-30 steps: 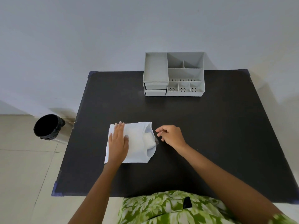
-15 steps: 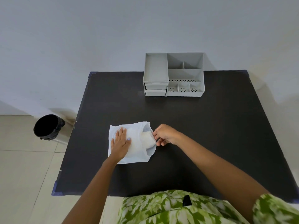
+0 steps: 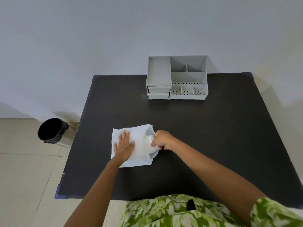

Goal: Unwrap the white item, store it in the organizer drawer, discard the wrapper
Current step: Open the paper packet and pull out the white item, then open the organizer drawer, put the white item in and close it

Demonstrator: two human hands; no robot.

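Note:
A white wrapper point(image 3: 139, 158) lies flat on the black table point(image 3: 205, 136), left of centre. Its open mouth faces right, and a white item point(image 3: 147, 143) shows inside that opening. My left hand point(image 3: 124, 145) rests flat on the wrapper's left half, fingers spread and pointing away from me. My right hand point(image 3: 162, 140) is at the opening, its fingers closed around the white item's end. The grey organizer point(image 3: 177, 77) stands at the table's far edge, with two closed drawers point(image 3: 158, 92) stacked at its front left.
A black-lined bin point(image 3: 50, 130) stands on the tiled floor left of the table. The organizer has several open compartments on top, and a pale wall rises behind it. My green patterned clothing fills the bottom edge.
My right hand moved left from beside the wrapper into its opening and closed on the white item. My left hand shifted slightly right on the wrapper.

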